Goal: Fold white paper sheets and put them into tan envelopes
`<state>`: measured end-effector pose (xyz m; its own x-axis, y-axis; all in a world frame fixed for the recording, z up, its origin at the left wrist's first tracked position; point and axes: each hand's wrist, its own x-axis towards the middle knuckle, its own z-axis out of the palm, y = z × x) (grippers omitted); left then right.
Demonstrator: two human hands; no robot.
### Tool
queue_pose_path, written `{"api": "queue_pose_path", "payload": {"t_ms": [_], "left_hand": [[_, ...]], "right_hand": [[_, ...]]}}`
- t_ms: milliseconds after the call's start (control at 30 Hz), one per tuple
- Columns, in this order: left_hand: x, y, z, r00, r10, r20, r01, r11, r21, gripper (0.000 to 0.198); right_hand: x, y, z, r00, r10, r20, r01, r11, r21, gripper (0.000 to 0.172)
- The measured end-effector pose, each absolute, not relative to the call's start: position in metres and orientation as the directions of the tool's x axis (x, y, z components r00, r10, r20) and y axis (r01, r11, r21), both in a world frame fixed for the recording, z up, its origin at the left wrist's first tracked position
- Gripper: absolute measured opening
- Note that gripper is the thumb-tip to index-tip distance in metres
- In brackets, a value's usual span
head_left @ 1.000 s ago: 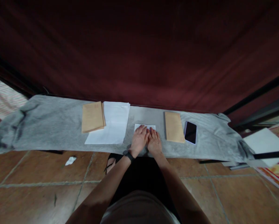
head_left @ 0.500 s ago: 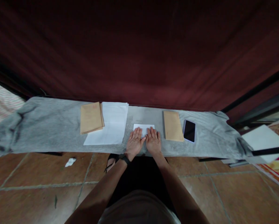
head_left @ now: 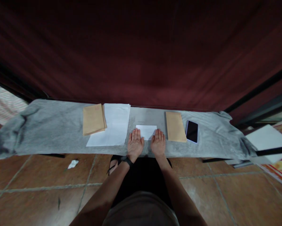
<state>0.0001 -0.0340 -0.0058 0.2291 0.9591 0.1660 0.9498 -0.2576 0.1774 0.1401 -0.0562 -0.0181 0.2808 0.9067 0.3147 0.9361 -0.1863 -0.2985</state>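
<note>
A small folded sheet of white paper [head_left: 146, 131] lies flat on the grey cloth in front of me. My left hand [head_left: 135, 144], with a dark watch on its wrist, rests palm down over the paper's left edge, fingers stretched out. Over the right edge lies my right hand [head_left: 158, 142], also flat with straight fingers. Both hands cover the paper's side edges, and its middle shows between them. Left of my hands is a stack of larger white sheets [head_left: 114, 125], partly under brown envelopes [head_left: 93, 120]. Another brown envelope [head_left: 176, 126] lies right of my right hand.
A phone [head_left: 192, 131] lies beside the right envelope. The grey cloth [head_left: 53, 125] covers a long narrow bench or table. Behind it hangs a dark red curtain [head_left: 141, 62]. A crumpled white tissue [head_left: 73, 164] is on the tiled floor.
My hands have slid apart, from close together on the paper to its left and right edges. More of the paper's middle now shows.
</note>
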Motion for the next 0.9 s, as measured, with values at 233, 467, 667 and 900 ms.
{"api": "queue_pose_path", "payload": {"t_ms": [233,467,667,900], "left_hand": [[0.0,-0.034,-0.006,0.234,0.959,0.159,0.943,-0.264,0.201,0.062],[0.0,-0.034,-0.002,0.257,0.961,0.099,0.946,-0.271,0.177,0.06],[0.001,-0.034,0.001,0.262,0.963,0.069,0.95,-0.27,0.155,0.057],[0.001,-0.034,-0.001,0.249,0.96,0.128,0.948,-0.269,0.17,0.06]], "right_hand": [[0.148,-0.056,-0.012,0.182,0.928,0.324,0.944,-0.073,-0.322,0.056],[0.128,-0.04,0.005,-0.126,0.978,0.169,0.914,0.181,-0.362,0.051],[0.119,-0.03,0.005,-0.171,0.979,0.107,0.927,0.197,-0.319,0.05],[0.133,-0.02,-0.004,-0.079,0.986,0.147,0.95,0.119,-0.29,0.05]]}}
